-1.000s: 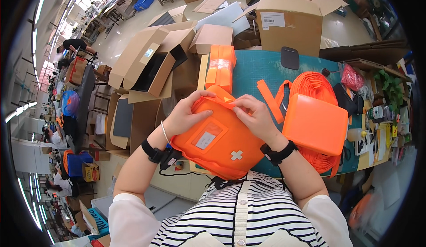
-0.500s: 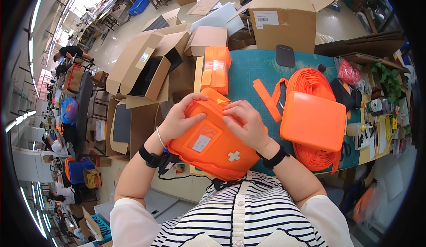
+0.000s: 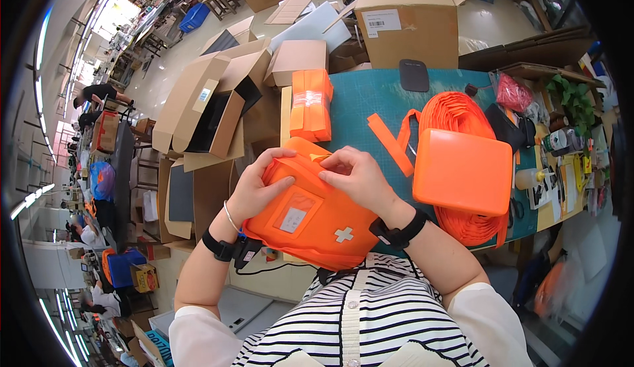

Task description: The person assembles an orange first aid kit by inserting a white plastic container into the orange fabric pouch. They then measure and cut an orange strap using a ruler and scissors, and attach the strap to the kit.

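Observation:
An orange fabric pouch (image 3: 309, 225) with a white cross and a clear label window lies tilted against my front, at the near edge of the table. My left hand (image 3: 259, 185) grips its upper left edge, thumb on the front face and fingers over the rim. At the upper right edge, the thumb and fingers of my right hand (image 3: 360, 179) are pinched together on the pouch fabric. A small yellow-orange tip (image 3: 319, 158) sticks up beside those fingertips. The exact fold between them is hidden.
A smooth orange case (image 3: 463, 172) rests on a large coil of orange webbing (image 3: 456, 113) to the right. Beyond the pouch stands a wrapped orange bundle (image 3: 310, 106) on the green cutting mat (image 3: 360, 103). Open cardboard boxes (image 3: 221, 103) crowd the left. People work at far left.
The view has shifted slightly, moving the table things a little leftward. My right thumb and fingers have drawn closer together at the pouch edge; my left hand keeps its grip.

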{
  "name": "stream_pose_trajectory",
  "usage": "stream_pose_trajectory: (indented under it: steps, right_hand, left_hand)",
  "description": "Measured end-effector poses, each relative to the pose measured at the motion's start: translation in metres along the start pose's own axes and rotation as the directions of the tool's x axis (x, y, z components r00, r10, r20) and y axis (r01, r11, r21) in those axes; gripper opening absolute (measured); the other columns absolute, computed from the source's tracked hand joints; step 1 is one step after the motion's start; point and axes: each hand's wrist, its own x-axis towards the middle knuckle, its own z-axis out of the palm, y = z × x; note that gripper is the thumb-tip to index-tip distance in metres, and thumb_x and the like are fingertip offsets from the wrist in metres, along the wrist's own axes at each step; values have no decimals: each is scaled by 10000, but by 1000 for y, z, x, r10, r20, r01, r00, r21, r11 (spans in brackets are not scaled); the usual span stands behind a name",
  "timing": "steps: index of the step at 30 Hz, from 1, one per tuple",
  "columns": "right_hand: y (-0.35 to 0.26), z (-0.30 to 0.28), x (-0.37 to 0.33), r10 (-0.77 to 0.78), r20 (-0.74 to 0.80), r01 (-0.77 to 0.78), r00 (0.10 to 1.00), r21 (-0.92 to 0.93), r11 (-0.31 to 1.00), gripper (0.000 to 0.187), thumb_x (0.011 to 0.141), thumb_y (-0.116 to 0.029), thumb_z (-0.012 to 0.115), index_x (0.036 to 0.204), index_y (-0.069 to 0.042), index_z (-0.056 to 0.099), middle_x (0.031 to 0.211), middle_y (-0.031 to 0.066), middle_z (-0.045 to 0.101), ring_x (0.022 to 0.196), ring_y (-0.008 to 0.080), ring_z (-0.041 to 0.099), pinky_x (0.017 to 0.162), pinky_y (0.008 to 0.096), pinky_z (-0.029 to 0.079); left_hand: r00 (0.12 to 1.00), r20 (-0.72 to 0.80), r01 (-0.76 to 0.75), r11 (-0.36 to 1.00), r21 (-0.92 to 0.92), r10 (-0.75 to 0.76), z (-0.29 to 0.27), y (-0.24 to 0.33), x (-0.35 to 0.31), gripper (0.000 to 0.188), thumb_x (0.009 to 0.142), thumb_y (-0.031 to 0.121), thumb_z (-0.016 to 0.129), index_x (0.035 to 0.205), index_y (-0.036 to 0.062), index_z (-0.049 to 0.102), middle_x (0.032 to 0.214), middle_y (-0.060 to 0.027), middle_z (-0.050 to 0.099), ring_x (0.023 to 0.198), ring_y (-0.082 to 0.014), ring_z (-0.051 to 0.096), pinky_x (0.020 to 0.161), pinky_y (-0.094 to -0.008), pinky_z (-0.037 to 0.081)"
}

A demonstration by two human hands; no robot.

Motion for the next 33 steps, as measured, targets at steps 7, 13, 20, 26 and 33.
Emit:
stream_pose_trajectory:
  steps: [7,13,20,26,33]
  right_hand:
    - [6,-1,4,55,5,-55,998,115,992,134,766,-98,664,801,29,641,790,69,618,717,134,604,668,262,481]
    - [5,0,6,82,-13,-81,997,79,994,148,747,-107,635,789,35,635,740,70,630,694,130,599,652,262,477]
    - [3,0,7,97,-19,-97,995,11,995,120,784,-93,594,800,25,609,743,45,623,686,96,577,638,246,462]
    - [-2,-4,7,85,-82,-81,993,57,995,124,762,-99,575,772,23,561,728,74,598,647,132,561,609,280,461]
    - [-15,-28,10,-214,-150,165,965,-287,944,103,744,-65,546,765,6,474,726,113,506,637,223,515,585,323,435]
  left_hand:
    - [1000,3,-8,1000,4,8,0,0,0,378,847,44,628,1199,22,491,1165,-74,570,1087,-141,522,952,-275,410]
    - [1000,9,-1,1000,-2,1,-1,0,0,374,848,47,628,1196,22,493,1159,-74,573,1079,-141,526,948,-274,413]
    - [999,5,-46,998,37,46,1,-1,2,398,842,52,633,1210,20,484,1143,-94,589,1071,-156,546,945,-277,414]
    - [994,-56,-91,989,116,98,7,-5,10,519,831,86,653,1299,46,433,1152,-143,600,1056,-231,595,911,-314,456]
    - [979,-25,-171,885,434,202,20,-24,44,775,755,100,723,1401,35,300,1271,-201,506,1181,-321,510,998,-341,406]
